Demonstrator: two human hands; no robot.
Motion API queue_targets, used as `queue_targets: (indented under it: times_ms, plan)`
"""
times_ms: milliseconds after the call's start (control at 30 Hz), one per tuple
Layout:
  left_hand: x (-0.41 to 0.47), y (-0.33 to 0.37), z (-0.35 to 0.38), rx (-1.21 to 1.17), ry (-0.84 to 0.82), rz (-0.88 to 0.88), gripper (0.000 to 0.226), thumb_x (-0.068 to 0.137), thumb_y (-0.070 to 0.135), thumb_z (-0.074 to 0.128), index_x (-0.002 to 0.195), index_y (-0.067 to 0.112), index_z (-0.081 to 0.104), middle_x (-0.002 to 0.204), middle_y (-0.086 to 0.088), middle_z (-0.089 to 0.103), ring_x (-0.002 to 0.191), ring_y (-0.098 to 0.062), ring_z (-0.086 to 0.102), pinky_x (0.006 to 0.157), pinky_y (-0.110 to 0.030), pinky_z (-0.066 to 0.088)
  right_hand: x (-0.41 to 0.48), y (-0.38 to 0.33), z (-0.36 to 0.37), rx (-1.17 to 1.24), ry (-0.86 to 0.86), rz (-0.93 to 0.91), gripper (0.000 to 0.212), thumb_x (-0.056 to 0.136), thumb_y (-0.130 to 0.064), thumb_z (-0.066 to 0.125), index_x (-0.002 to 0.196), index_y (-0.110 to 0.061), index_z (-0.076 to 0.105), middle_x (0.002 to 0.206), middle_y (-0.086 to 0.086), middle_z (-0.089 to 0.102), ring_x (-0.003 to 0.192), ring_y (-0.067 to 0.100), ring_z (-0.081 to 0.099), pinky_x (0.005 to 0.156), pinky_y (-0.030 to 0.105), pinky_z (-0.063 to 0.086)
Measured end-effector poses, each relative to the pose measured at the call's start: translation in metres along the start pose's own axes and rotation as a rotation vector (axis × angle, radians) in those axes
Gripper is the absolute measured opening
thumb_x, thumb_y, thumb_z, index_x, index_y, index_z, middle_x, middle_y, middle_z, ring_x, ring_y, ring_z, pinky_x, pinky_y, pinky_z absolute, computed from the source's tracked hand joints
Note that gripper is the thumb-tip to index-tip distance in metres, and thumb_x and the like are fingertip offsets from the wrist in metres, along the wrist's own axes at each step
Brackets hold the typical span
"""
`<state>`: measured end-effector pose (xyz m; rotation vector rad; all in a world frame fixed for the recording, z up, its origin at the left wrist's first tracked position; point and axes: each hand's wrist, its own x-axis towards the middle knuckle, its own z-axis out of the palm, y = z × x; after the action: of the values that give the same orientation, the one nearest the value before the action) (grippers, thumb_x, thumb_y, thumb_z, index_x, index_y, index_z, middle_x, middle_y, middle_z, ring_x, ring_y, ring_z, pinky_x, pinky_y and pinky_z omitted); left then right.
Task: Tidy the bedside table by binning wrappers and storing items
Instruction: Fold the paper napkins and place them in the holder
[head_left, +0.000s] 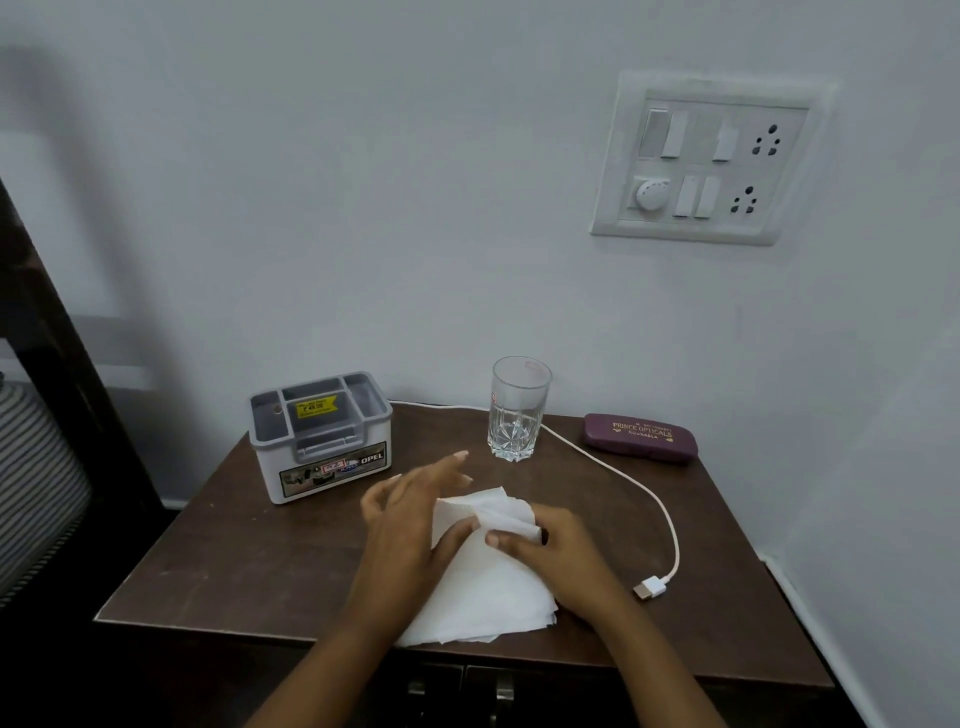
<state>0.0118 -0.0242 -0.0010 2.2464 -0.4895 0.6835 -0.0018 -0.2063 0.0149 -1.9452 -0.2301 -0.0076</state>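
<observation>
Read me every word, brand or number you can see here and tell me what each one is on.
"OPEL": front label of the grey organiser box.
"49.00": yellow sticker on the box's top; its smaller print is unreadable.
"PRINCE OPTICALS": lid of the maroon spectacle case; the smaller lines are blurred.
Red mark on the glass: too small to read.

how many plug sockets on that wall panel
2: both sit in the right column of the switch panel, an upper socket and a lower socket directly below it. Nothing covers the panel, so none should be hidden.
</observation>
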Motion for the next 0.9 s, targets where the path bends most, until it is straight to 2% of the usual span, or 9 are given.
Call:
queue_targets:
  times_ms: [67,200,300,433,533,633,767,833,900]
  plan:
    - [0.001,-0.001,-0.003,-0.044,0.089,-0.083,0.05,0.081,0.055,0.052,0.129,0.045,0.038,0.107,0.031,0.057,0.11,0.013,0.045,0.1,-0.016,0.015,0.0,-0.004,-0.003,0.054,-0.003,0.002,0.021,0.081,-0.02,0.072,0.101,-0.028,0.072,0.097,-0.006,0.074,0.091,0.01,0.068,0.078,0.033,0.054]
    - [0.005,-0.005,-0.005,-0.166,0.14,-0.268,0.032,0.073,0.063,0.05,0.1,0.046,0.057,0.098,0.029,0.062,0.101,0.006,0.054,0.095,-0.02,0.019,-0.002,-0.001,-0.003,-0.099,-0.121,0.092,0.07,0.066,-0.02,0.078,0.121,-0.051,0.05,0.12,-0.015,0.059,0.109,0.005,0.056,0.093,0.026,0.048]
    - [0.006,-0.006,-0.005,-0.231,0.13,-0.319,0.03,0.071,0.064,0.051,0.09,0.045,0.062,0.098,0.031,0.061,0.092,0.005,0.058,0.098,-0.036,0.027,0.001,0.001,-0.004,-0.084,-0.057,0.046,0.051,0.078,-0.009,0.066,0.118,-0.04,0.058,0.116,-0.014,0.065,0.106,0.002,0.06,0.089,0.027,0.051]
    - [0.006,-0.006,-0.007,-0.337,0.145,-0.335,0.026,0.077,0.06,0.053,0.095,0.043,0.062,0.092,0.023,0.067,0.088,-0.001,0.064,0.089,-0.055,0.045,0.002,-0.007,-0.006,0.075,-0.037,0.122,0.018,0.087,-0.013,0.065,0.104,-0.014,0.07,0.1,0.002,0.075,0.093,0.016,0.07,0.08,0.031,0.055]
    - [0.007,-0.002,-0.012,-0.439,0.159,-0.381,0.033,0.077,0.06,0.053,0.104,0.042,0.06,0.099,0.019,0.068,0.094,-0.002,0.063,0.088,-0.047,0.049,0.002,-0.013,-0.009,0.187,-0.038,0.157,0.016,0.089,-0.014,0.063,0.102,-0.01,0.071,0.098,0.006,0.075,0.09,0.019,0.071,0.076,0.029,0.055]
    - [0.008,0.001,-0.018,-0.618,0.105,-0.423,0.044,0.072,0.058,0.058,0.113,0.041,0.056,0.111,0.017,0.065,0.107,-0.002,0.059,0.089,-0.031,0.048,0.003,-0.018,-0.016,0.372,-0.05,0.164,0.021,0.09,-0.015,0.061,0.108,-0.01,0.069,0.106,0.009,0.073,0.1,0.024,0.069,0.086,0.035,0.054]
    - [0.006,0.003,-0.024,-0.784,-0.198,-0.482,0.06,0.064,0.048,0.071,0.12,0.033,0.057,0.118,0.011,0.066,0.108,-0.006,0.062,0.085,-0.027,0.052,0.004,-0.021,-0.022,0.598,-0.073,0.256,0.031,0.085,-0.011,0.062,0.115,-0.005,0.064,0.113,0.016,0.069,0.107,0.032,0.064,0.096,0.046,0.05]
    - [0.007,0.006,-0.026,-0.718,-0.294,-0.482,0.046,0.071,0.034,0.077,0.114,0.026,0.062,0.109,0.01,0.071,0.099,-0.008,0.066,0.078,-0.024,0.054,0.004,-0.022,-0.026,0.604,-0.056,0.268,0.03,0.085,-0.007,0.062,0.115,-0.003,0.063,0.112,0.018,0.069,0.106,0.032,0.065,0.094,0.043,0.051]
    - [0.01,0.013,-0.031,-0.749,-0.285,-0.546,0.023,0.08,0.011,0.071,0.102,0.017,0.068,0.094,0.0,0.075,0.085,-0.018,0.07,0.066,-0.025,0.055,0.004,-0.025,-0.031,0.645,-0.044,0.277,0.03,0.085,-0.007,0.062,0.115,-0.002,0.063,0.113,0.018,0.069,0.105,0.031,0.065,0.091,0.039,0.053]
